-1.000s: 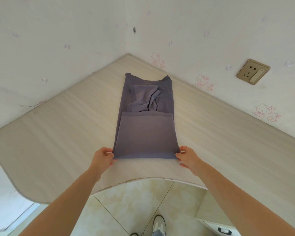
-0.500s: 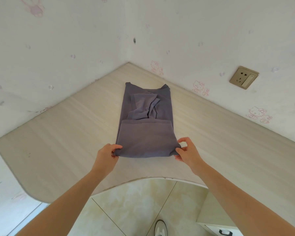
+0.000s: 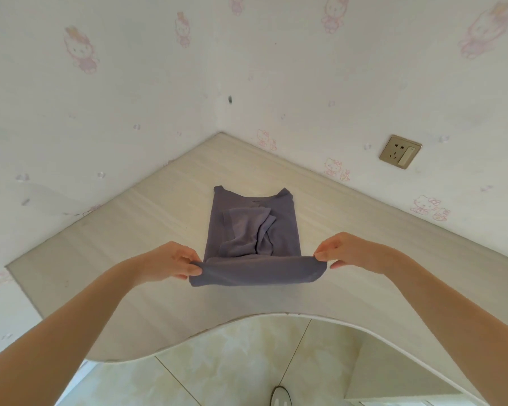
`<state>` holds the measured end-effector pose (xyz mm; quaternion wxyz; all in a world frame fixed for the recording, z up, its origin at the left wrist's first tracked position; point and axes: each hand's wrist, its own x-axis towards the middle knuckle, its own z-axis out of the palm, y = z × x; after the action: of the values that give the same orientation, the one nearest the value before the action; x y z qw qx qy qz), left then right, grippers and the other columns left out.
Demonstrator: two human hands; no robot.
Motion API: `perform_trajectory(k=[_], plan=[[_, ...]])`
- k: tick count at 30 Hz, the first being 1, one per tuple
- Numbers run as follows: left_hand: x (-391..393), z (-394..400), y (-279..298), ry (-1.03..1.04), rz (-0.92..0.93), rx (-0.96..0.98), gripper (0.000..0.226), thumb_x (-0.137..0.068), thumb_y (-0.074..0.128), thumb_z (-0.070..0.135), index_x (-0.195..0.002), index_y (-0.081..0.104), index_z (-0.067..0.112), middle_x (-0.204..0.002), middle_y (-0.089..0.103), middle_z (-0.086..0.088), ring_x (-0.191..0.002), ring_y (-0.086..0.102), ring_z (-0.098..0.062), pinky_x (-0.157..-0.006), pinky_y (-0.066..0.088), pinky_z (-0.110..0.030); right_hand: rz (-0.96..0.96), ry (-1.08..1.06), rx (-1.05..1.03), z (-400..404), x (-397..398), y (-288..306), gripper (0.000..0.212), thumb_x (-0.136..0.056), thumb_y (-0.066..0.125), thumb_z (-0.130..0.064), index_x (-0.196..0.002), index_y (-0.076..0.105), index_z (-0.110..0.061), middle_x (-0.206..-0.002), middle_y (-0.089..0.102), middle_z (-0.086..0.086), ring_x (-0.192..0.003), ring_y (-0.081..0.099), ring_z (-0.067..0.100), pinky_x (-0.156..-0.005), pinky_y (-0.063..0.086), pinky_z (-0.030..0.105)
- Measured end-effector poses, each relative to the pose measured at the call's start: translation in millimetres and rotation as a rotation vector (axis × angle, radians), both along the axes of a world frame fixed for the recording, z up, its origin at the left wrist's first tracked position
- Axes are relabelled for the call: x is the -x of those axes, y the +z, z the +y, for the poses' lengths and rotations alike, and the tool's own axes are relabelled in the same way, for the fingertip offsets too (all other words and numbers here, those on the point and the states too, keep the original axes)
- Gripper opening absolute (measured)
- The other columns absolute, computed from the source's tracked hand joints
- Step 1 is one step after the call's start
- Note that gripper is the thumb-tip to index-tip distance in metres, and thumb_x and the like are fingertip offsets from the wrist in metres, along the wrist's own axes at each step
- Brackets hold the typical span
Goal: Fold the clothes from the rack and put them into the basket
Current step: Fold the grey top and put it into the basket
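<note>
head view, looking down: i see my left hand (image 3: 173,263) pinching the near left corner of the grey-purple garment (image 3: 254,240), thumb and fingers closed on the cloth. my right hand (image 3: 345,250) pinches the near right corner the same way, with the lower fingers spread loose beneath it. between the two hands the near edge of the garment is lifted off the surface (image 3: 123,230) and hangs in a shallow curl, the fold sagging a little toward me. beyond the hands the rest of the garment lies flat on the surface, running away toward the corner where the two walls meet. on top of that flat part, just past my fingers, sits a bunched, creased sleeve (image 3: 247,234) folded inward. the far end shows two small points at its corners and a dip between them.

past my right hand, up on the wall, is a brass-coloured socket plate (image 3: 400,151) with a switch. pale pink cartoon cat prints dot the wallpaper (image 3: 100,83) on both walls. nearer to me than both hands, the surface ends in a curved cut-out edge, and below it i see a tiled floor (image 3: 217,370) and the toe of a shoe (image 3: 279,398).
</note>
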<state>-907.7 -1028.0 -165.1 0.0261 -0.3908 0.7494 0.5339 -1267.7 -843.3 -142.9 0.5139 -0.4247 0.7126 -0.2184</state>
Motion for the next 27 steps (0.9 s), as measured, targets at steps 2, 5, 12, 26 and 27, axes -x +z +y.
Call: perform_trajectory(k=[2, 5, 12, 26, 27], plan=[[2.1, -5.0, 9.6, 0.004, 0.046, -0.084, 0.011, -0.087, 0.07, 0.009, -0.095, 0.073, 0.004, -0.092, 0.073, -0.011, -0.087, 0.069, -0.017, -0.085, 0.055, -0.029, -0.133, -0.001, -0.017, -5.9, 7.2, 7.8, 0.023, -0.08, 0.069, -0.028, -0.092, 0.072, -0.009, -0.099, 0.071, 0.002, -0.1, 0.064, 0.016, -0.098, 0.049, 0.034], [13.5, -24.2, 16.4, 0.069, 0.134, -0.149, 0.02, -0.087, 0.069, 0.017, -0.099, 0.072, 0.001, -0.098, 0.074, -0.012, -0.092, 0.07, -0.019, -0.088, 0.055, -0.03, -0.169, -0.016, -0.02, -28.2, 15.8, 13.0, 0.016, -0.095, 0.056, -0.023, -0.093, 0.064, -0.009, -0.098, 0.071, 0.003, -0.095, 0.068, 0.021, -0.098, 0.05, 0.038], [65.1, -81.2, -4.6, 0.379, 0.306, -0.207, 0.027, -0.083, 0.069, 0.032, -0.095, 0.07, 0.007, -0.091, 0.07, -0.008, -0.084, 0.067, -0.018, -0.082, 0.056, -0.035, -0.072, -0.198, 0.088, -102.7, 38.3, -3.3, 0.02, -0.1, 0.048, -0.021, -0.1, 0.063, -0.007, -0.097, 0.067, 0.006, -0.083, 0.068, 0.019, -0.074, 0.057, 0.031], [161.4, -194.7, -114.7, 0.729, 0.082, -0.18, 0.029, -0.093, 0.06, 0.012, -0.122, 0.057, 0.014, -0.107, 0.067, -0.01, -0.097, 0.064, -0.027, -0.089, 0.053, -0.042, -0.176, -0.51, -0.153, -245.2, 101.3, -120.5, 0.022, -0.097, 0.051, -0.016, -0.116, 0.056, -0.007, -0.106, 0.065, 0.011, -0.082, 0.064, 0.022, -0.073, 0.057, 0.033], [162.3, -195.6, -117.8, 0.717, 0.053, -0.169, 0.035, -0.092, 0.06, 0.01, -0.126, 0.054, 0.015, -0.11, 0.066, -0.009, -0.101, 0.063, -0.027, -0.09, 0.052, -0.041, -0.181, -0.525, -0.169, -247.2, 101.1, -123.9, 0.023, -0.096, 0.052, -0.014, -0.118, 0.054, -0.007, -0.104, 0.064, 0.01, -0.081, 0.063, 0.021, -0.068, 0.055, 0.031]])
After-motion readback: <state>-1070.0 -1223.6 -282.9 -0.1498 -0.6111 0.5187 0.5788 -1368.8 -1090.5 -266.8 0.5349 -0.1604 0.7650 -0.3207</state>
